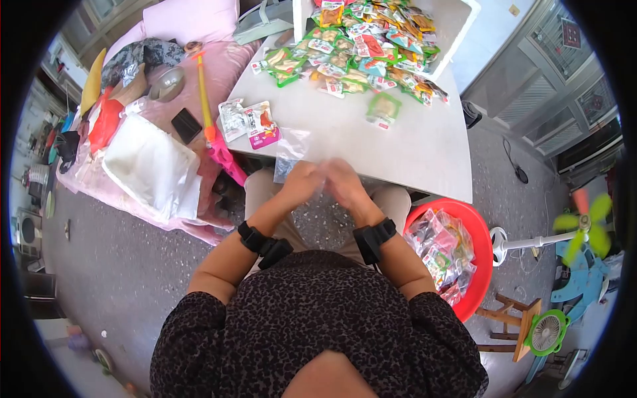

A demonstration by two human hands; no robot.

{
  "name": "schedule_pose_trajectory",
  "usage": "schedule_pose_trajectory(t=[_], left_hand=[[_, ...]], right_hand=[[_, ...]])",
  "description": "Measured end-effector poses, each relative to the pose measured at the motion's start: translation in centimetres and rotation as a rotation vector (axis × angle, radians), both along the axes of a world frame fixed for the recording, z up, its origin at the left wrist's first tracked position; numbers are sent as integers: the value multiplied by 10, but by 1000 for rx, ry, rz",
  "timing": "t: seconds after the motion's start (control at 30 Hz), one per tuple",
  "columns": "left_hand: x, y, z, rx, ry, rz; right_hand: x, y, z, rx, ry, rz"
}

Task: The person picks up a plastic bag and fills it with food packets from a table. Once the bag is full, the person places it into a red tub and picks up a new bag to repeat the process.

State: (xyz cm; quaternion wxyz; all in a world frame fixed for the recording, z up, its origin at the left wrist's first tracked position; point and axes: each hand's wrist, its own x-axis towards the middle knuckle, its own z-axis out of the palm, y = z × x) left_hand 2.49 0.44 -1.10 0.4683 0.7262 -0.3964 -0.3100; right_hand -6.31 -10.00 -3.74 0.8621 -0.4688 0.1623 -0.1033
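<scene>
My left hand (304, 182) is closed at the lower edge of a clear plastic bag (292, 144), which stands up over the front edge of the white table (318, 113). Right beside it, my right hand (343, 182) has its fingers smeared by motion; I cannot tell what is in them. The two hands meet at the fingertips above my lap. Left of the bag lie a pink-and-white snack packet (261, 126) and a silver-white packet (232, 120). A green-edged snack packet (383, 109) sits farther back on the table.
A heap of snack packets (358, 53) spills from a white foam box (458, 33) at the back. To my right stands a red basin (483, 245) of bagged packets, beside a fan (584, 225). A pink-covered bed (225, 66) with a white foam tray (149, 166) is on the left.
</scene>
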Motion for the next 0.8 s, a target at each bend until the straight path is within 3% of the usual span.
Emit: schedule_pose_trajectory(t=[0.2,0.37,0.47,0.57,0.67,0.7,0.8], left_hand=[[-3,-11,-19,-121,154,80],[6,-17,-26,-132,370,89],[1,-15,-10,-187,486,250],[9,-12,-1,-262,-383,268],[18,-10,28,-295,-914,153],[23,-12,29,-310,-888,50],[43,-21,33,-334,-865,-157]], right_hand=[[-4,1,28,-136,80,-19],[3,-5,3,52,-28,-136],[2,-8,8,78,-17,-154],[6,-23,-5,-5,28,-156],[7,-31,-1,-245,119,-311],[7,-34,3,-347,156,-390],[11,-64,-22,-1084,222,-514]])
